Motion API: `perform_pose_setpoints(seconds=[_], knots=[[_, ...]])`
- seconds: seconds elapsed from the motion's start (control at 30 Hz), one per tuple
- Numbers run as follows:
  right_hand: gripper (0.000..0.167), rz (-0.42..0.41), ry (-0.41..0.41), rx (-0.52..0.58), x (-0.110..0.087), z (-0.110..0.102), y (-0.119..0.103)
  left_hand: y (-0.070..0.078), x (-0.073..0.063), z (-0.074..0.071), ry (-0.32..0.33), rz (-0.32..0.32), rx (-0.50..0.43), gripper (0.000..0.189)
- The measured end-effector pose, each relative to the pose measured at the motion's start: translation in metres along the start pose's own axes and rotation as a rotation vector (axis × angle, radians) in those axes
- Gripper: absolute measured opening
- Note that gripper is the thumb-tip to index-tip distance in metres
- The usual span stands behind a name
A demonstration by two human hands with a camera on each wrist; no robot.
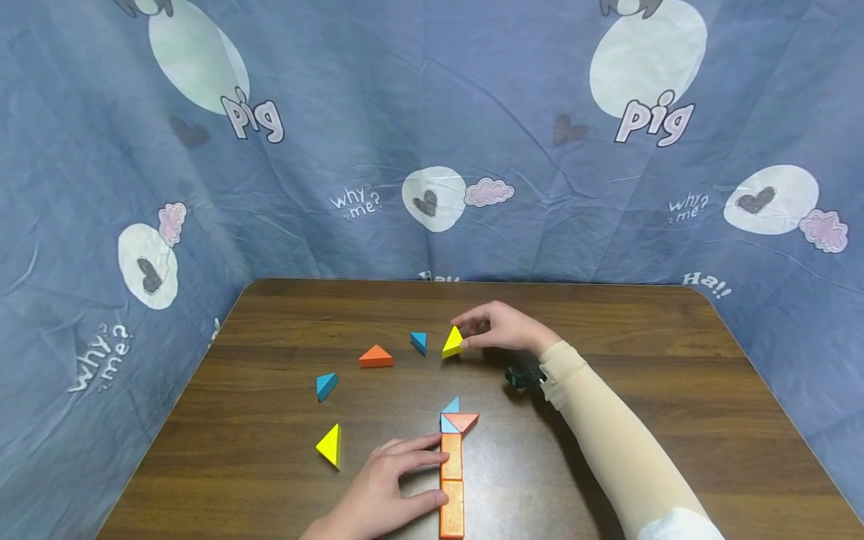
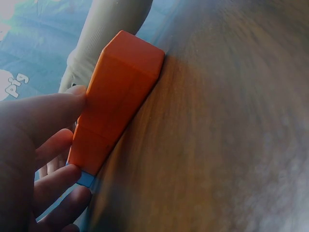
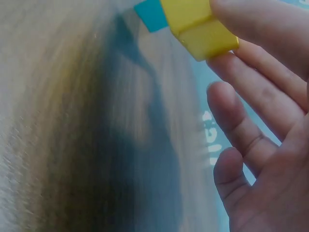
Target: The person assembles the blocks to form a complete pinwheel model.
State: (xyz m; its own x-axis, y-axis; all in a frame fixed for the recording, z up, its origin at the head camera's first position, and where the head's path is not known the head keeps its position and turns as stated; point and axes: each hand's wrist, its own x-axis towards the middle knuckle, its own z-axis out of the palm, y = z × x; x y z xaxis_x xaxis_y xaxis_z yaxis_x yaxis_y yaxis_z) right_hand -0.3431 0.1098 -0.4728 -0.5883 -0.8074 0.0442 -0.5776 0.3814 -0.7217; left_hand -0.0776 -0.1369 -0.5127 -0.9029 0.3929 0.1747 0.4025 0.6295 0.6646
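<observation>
In the head view my right hand (image 1: 506, 328) pinches a yellow triangular block (image 1: 451, 343) between thumb and fingers at the back of the table. The right wrist view has the thumb on one side of this yellow block (image 3: 205, 36), with the lower fingers loosely bent. My left hand (image 1: 391, 484) lies along the left side of two orange rectangular blocks (image 1: 451, 456) set end to end, its fingertips and thumb touching them. Beyond their far end sit an orange triangular block (image 1: 463, 421) and small blue triangular pieces (image 1: 451, 406).
Left of the hands, loose triangular blocks lie in a curve: a blue one (image 1: 419, 342), an orange one (image 1: 376, 356), another blue one (image 1: 327, 385) and a yellow one (image 1: 330, 445). A patterned blue cloth (image 1: 432, 135) hangs behind the brown wooden table (image 1: 641, 375).
</observation>
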Motion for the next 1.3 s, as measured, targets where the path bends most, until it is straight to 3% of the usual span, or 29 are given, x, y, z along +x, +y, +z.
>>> perform_pose_setpoints(seconds=[0.7, 1.3], knots=[[0.049, -0.077, -0.042, 0.005, -0.016, 0.019, -0.026, 0.0, 0.0, 0.002, 0.036, 0.028, 0.009, 0.044], [0.046, -0.081, -0.161, 0.054, -0.015, 0.039, -0.032, 0.001, 0.0, 0.0, 0.026, 0.022, 0.016, 0.044]])
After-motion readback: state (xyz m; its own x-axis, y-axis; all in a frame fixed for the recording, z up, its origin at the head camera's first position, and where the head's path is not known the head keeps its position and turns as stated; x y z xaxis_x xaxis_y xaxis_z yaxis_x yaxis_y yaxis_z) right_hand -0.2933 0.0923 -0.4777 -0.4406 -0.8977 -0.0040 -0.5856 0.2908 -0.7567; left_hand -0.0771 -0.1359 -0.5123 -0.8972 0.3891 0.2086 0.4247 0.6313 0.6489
